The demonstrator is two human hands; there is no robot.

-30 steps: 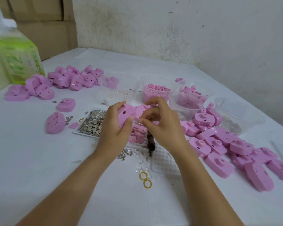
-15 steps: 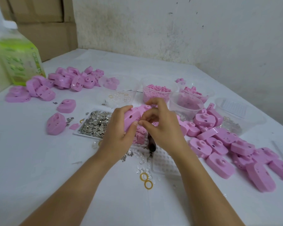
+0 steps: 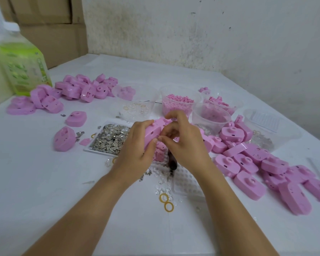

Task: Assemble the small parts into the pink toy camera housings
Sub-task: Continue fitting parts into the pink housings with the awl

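- The left hand [image 3: 137,152] grips the housing [image 3: 156,129], held up over the table [image 3: 44,191].
- The right hand [image 3: 187,145] has closed in over the last second. Its pinched thumb and forefinger now meet the housing's near edge.
- Whether a part sits in that pinch cannot be told.
- A part is probably being seated, and many more housings [image 3: 248,163] wait on the right.

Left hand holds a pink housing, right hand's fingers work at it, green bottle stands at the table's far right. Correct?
Not quite: the head view shows the green bottle at the table's far left, not right. The rest stands: the left hand holds the pink housing, and the right hand works at it with its fingers.
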